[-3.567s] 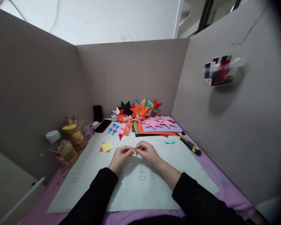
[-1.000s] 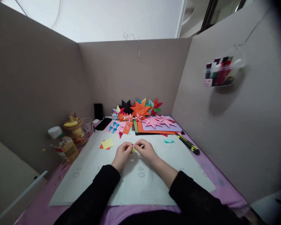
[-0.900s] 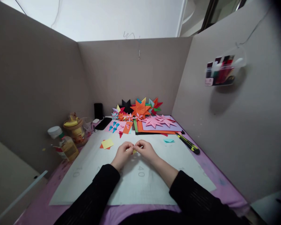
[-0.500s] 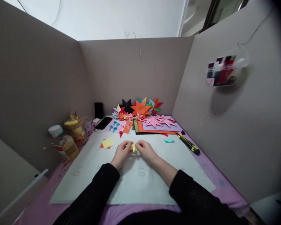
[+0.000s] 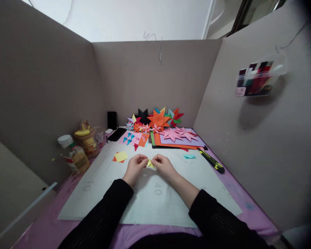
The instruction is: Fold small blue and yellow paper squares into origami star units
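A small piece of folded yellow paper (image 5: 150, 164) is pinched between my two hands, just above the white sheet (image 5: 134, 211). My left hand (image 5: 136, 167) closes thumb and fingertips on its left side. On the right side, my right hand (image 5: 165, 166) grips it the same way. The fingers hide part of the paper, so its exact folds are hard to make out. To the left of my hands lie a yellow paper square (image 5: 121, 156) and an orange one partly under it. A folded turquoise paper piece (image 5: 189, 156) rests to the right.
Folded paper stars (image 5: 158, 119) stand along the back, with pink stars (image 5: 172, 134) on stacked coloured sheets. A yellow-black utility knife (image 5: 211, 162) lies at right. Bottle (image 5: 79, 159), lidded cup (image 5: 87, 141) and phone (image 5: 117, 134) are at left. Grey panels (image 5: 155, 76) surround the table.
The yellow paper has turned in my fingers and shows a wider face. Both hands keep their pinch. The whole view has shifted slightly.
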